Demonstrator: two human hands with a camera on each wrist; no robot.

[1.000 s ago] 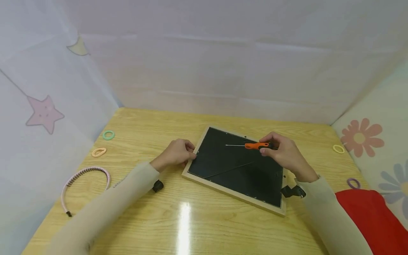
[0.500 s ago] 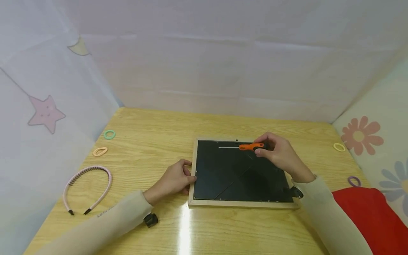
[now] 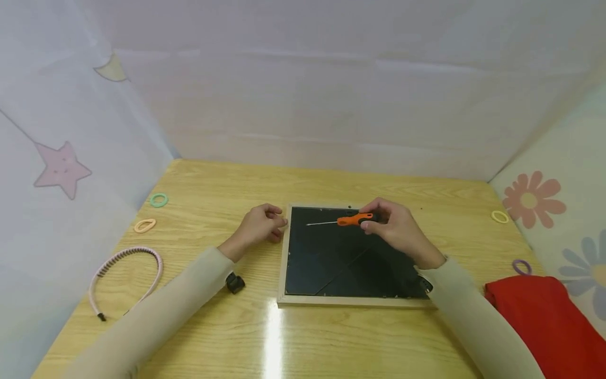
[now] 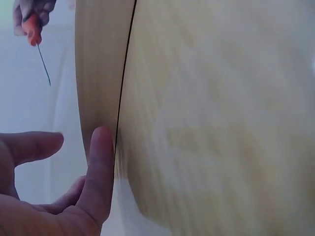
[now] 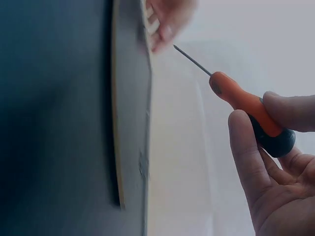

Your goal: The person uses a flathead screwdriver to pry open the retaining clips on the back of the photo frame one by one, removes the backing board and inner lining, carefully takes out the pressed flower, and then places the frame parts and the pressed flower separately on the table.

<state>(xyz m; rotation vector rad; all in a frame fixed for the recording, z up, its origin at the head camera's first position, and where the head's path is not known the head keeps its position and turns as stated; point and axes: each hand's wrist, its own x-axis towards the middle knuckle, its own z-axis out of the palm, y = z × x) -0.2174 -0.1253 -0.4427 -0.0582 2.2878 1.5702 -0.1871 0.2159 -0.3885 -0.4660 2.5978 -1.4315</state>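
A picture frame [image 3: 341, 268] lies face down on the wooden table, its black backing up and its pale wood rim around it. Beside its upper left edge is my left hand [image 3: 258, 225]; in the left wrist view one straight finger [image 4: 101, 160] touches the frame's wooden side [image 4: 98, 73], and another stands apart from it. Over the far part of the backing, my right hand [image 3: 396, 231] pinches a screwdriver [image 3: 351, 220] by its orange and black handle. The thin metal shaft points left, clear of my left fingers. A backing flap [image 5: 133, 108] stands out in the right wrist view.
A pink headband [image 3: 128, 252] lies at left, with green [image 3: 158, 200] and orange [image 3: 144, 226] rings beyond it. Yellow [image 3: 499, 217] and purple [image 3: 522, 267] rings are at right, near a red cloth [image 3: 535, 305]. A small dark bit [image 3: 350, 207] sits behind the frame.
The frame has turned from slanted to nearly square with the table. My left hand has slid down, then back up along its left side. My right hand has moved left with the screwdriver.
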